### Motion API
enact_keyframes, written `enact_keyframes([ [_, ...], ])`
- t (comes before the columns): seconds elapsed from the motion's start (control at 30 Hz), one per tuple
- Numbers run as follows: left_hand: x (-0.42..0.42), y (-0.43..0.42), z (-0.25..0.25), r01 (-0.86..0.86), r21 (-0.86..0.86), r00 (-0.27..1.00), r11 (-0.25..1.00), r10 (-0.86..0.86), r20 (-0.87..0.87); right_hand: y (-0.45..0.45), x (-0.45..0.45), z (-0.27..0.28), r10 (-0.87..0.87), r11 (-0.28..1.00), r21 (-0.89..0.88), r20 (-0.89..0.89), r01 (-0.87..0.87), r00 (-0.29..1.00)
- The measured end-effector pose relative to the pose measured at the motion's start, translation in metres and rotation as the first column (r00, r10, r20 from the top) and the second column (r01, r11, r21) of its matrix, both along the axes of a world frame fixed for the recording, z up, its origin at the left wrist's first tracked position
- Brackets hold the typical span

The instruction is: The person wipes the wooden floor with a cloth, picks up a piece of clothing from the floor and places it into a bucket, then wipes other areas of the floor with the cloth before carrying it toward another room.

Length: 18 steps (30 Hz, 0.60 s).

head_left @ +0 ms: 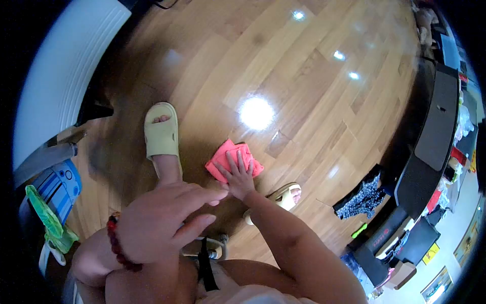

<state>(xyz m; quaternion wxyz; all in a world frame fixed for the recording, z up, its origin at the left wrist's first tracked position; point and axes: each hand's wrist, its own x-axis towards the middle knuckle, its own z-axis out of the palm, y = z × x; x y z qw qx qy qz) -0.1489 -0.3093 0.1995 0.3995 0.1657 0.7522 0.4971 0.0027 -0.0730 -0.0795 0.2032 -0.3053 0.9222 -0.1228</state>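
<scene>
My right hand (237,177) lies flat on a folded pink cloth (228,152) on the wooden floor, its fingers spread over the top. The cloth sits between my two feet, which wear pale yellow slippers (162,133). Nearer the camera, my left hand (174,210) hovers above my bent leg with a red bead bracelet (117,243) at the wrist. Its fingers stretch toward the right wrist and the thumb stands apart. Nothing shows in the left hand; whether its fingertips touch the right wrist cannot be told.
Wooden floor (304,76) spreads ahead, shiny with light reflections. A white panelled piece of furniture (66,71) stands left, above a blue patterned item (61,185) and a green bag (45,213). At right are a dark cabinet (438,116), dark patterned fabric (362,197) and a bright green object (359,230).
</scene>
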Motion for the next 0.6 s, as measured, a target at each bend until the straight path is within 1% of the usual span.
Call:
enact_keyframes([
  [0.07,0.004,0.0,-0.007,-0.046,0.017,0.999,0.999,0.047,-0.005,0.018,-0.031,0.003,0.216,0.975,-0.065,0.041,-0.214,0.975],
  [0.1,0.006,-0.003,-0.007,-0.042,0.002,0.999,0.999,0.042,0.008,0.026,-0.06,0.003,0.212,0.965,0.082,0.323,-0.25,0.922],
  [0.13,0.007,-0.006,-0.007,-0.039,-0.013,0.999,0.999,0.039,0.021,0.032,-0.099,0.004,0.151,0.922,0.211,0.575,-0.325,0.804],
  [0.17,0.008,-0.008,-0.006,-0.032,-0.028,0.999,0.999,0.033,0.033,0.041,-0.134,0.013,-0.007,0.892,0.381,0.549,-0.243,0.836],
  [0.2,0.009,-0.012,-0.006,-0.03,-0.026,0.996,0.999,0.032,0.081,0.07,-0.15,0.0,0.041,0.977,0.2,0.159,-0.073,0.986],
  [0.23,0.01,-0.016,-0.007,-0.025,-0.024,0.991,0.999,0.028,0.129,0.083,-0.173,-0.022,-0.164,0.974,0.16,-0.013,0.163,0.986],
  [0.27,0.012,-0.019,-0.006,-0.02,-0.022,0.984,1.0,0.024,0.175,0.078,-0.208,-0.003,-0.007,0.852,0.519,-0.129,0.073,0.992],
  [0.3,0.015,-0.02,-0.006,-0.051,-0.011,0.979,0.999,0.053,0.199,0.085,-0.227,-0.012,-0.219,0.939,0.191,-0.305,0.285,0.927],
  [0.33,0.019,-0.021,-0.006,-0.085,0.004,0.972,0.996,0.083,0.218,0.086,-0.248,-0.026,-0.39,0.882,0.121,-0.356,0.456,0.849],
  [0.37,0.022,-0.021,-0.006,-0.124,0.02,0.965,0.992,0.115,0.237,0.079,-0.261,-0.025,-0.534,0.828,-0.026,-0.338,0.56,0.775],
  [0.43,0.024,-0.021,-0.006,-0.138,0.048,0.973,0.989,0.126,0.193,0.057,-0.262,-0.025,-0.661,0.726,-0.049,-0.326,0.686,0.676],
  [0.47,0.022,-0.021,-0.007,-0.147,0.058,0.977,0.987,0.136,0.166,0.045,-0.248,-0.035,-0.571,0.77,0.043,-0.399,0.637,0.717],
  [0.5,0.02,-0.022,-0.007,-0.119,0.047,0.981,0.992,0.11,0.157,0.031,-0.225,-0.044,-0.472,0.799,0.135,-0.462,0.585,0.751],
  [0.57,0.016,-0.026,-0.004,-0.059,0.015,0.986,0.998,0.056,0.158,-0.016,-0.149,-0.018,-0.411,0.892,0.103,-0.222,0.44,0.884],
  [0.6,0.016,-0.028,-0.005,-0.073,0.028,0.988,0.997,0.068,0.139,-0.042,-0.11,0.004,-0.265,0.878,0.403,-0.039,0.258,0.963],
])
